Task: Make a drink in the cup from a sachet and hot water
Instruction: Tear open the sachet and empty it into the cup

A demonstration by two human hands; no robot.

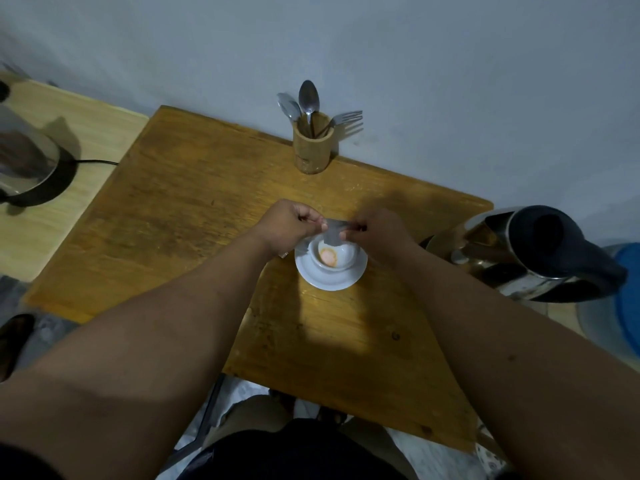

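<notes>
— Where is the sachet?
— The silver sachet (333,231) is pinched between both hands over the white cup (334,257), left hand (289,224) fingers clamped on its left end, right hand (375,230) fingers on its right. Orange powder lies in the cup, which sits on a white saucer (331,276) on the wooden table (180,209).
— And the room around it?
— Bare wood stretches left and near. A steel kettle (530,252) stands at the right edge; a wooden cutlery holder (312,147) with spoons and a fork stands at the far edge, against the wall.
</notes>
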